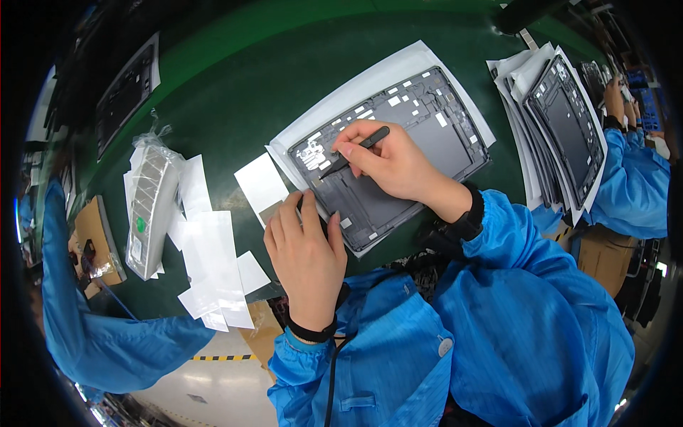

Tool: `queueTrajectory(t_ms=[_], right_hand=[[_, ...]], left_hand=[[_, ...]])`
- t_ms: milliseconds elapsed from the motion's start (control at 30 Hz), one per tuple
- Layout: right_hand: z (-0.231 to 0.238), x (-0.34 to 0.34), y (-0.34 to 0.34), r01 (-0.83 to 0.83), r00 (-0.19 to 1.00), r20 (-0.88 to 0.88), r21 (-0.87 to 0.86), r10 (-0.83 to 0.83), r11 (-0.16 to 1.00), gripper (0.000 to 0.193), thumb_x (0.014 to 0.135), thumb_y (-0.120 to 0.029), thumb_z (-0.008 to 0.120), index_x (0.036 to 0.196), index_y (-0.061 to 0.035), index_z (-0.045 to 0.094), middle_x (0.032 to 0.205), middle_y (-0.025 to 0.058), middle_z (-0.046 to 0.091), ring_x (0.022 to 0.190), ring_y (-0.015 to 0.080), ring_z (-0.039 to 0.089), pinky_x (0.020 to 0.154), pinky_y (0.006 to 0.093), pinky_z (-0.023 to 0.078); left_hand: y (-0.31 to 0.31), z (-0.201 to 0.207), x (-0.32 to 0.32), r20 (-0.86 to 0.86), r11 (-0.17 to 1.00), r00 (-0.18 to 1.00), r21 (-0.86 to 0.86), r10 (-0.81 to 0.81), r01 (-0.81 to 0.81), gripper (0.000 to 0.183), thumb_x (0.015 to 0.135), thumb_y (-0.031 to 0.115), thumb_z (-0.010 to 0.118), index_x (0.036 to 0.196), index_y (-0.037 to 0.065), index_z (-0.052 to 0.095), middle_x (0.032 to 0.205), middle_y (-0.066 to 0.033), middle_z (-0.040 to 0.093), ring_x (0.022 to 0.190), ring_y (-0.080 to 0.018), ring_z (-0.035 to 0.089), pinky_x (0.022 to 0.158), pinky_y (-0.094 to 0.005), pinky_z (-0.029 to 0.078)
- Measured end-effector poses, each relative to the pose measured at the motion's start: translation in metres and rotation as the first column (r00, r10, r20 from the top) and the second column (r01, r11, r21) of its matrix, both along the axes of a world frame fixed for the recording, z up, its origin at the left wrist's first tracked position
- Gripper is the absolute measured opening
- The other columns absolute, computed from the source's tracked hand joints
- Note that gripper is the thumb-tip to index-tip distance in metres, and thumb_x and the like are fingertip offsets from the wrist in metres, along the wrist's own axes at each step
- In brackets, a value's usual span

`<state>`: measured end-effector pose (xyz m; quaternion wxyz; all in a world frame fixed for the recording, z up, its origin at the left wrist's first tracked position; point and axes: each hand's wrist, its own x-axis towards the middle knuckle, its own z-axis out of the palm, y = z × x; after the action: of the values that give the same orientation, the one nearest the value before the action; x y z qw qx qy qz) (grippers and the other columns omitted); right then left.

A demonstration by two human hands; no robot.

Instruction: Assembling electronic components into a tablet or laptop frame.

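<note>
A dark grey tablet back housing [435, 142] lies tilted on a white sheet, with several small white pieces stuck on its inner side. My right hand [395, 162] is over it, closed on slim black tweezers [371, 138]. Their tips point down at the housing's left part, beside a cluster of white patches. My left hand [306, 245] rests at the lower left corner of the housing, fingers stretched and somewhat apart. Its fingertips lie by the housing's edge and next to a white card [260, 181] with a greyish strip. What lies under those fingertips is hidden.
Loose white papers [211, 256] lie left of my left hand, beside a plastic-wrapped stack [151, 206] with a green dot. Right of the housing stands a stack of similar housings with sheets between [565, 132]. Another housing [128, 96] lies far left. People in blue sleeves [629, 188] sit on both sides.
</note>
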<state>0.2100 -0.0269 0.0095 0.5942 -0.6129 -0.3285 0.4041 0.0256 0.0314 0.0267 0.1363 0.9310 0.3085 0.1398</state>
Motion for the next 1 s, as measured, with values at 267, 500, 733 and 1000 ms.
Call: queueTrajectory(t_ms=[267,500,733,1000], right_hand=[[-0.002,0.003,-0.002,-0.045,0.999,0.01,-0.045,0.045,0.998,0.015,0.099,-0.012,0.057,0.103,0.0011,0.064,0.08,-0.0011,0.059,0.071,0.005,0.055,0.063,0.0205,0.046],[0.007,0.007,-0.014,0.429,0.896,-0.23,0.229,-0.379,0.874,0.019,0.1,-0.018,0.056,0.097,-0.0013,0.064,0.069,0.0009,0.06,0.058,0.0025,0.047,0.052,0.0194,0.038],[0.015,-0.034,-0.013,0.073,0.994,-0.08,0.003,-0.072,0.997,0.015,0.097,-0.015,0.061,0.097,-0.0002,0.063,0.073,0.0035,0.064,0.061,0.0048,0.055,0.055,0.0199,0.043],[0.006,-0.042,0.008,-0.12,0.98,0.151,-0.072,0.13,0.99,0.01,0.09,-0.007,0.064,0.094,0.0016,0.064,0.078,0.0032,0.066,0.067,0.0064,0.059,0.059,0.0222,0.047]], left_hand=[[-0.007,-0.005,0.013,-0.107,0.992,0.994,0.123,0.003,0.01,0.047,0.088,0.017,0.066,0.131,0.001,0.058,0.121,-0.0146,0.056,0.109,-0.0317,0.055,0.095,-0.043,0.043],[-0.015,-0.004,0.013,-0.141,0.982,0.988,0.184,0.064,-0.037,0.052,0.089,0.02,0.066,0.139,0.007,0.054,0.126,-0.0153,0.053,0.114,-0.0317,0.052,0.1,-0.048,0.038],[-0.024,-0.024,-0.049,-0.088,0.995,0.994,-0.07,0.067,-0.073,0.057,0.095,0.019,0.056,0.149,0.005,0.041,0.154,-0.0167,0.039,0.144,-0.0359,0.033,0.116,-0.0544,0.024],[-0.037,-0.033,-0.052,-0.047,0.998,0.997,-0.008,0.069,-0.069,0.052,0.094,0.021,0.056,0.143,0.003,0.049,0.143,-0.019,0.045,0.135,-0.0374,0.042,0.114,-0.0564,0.028]])
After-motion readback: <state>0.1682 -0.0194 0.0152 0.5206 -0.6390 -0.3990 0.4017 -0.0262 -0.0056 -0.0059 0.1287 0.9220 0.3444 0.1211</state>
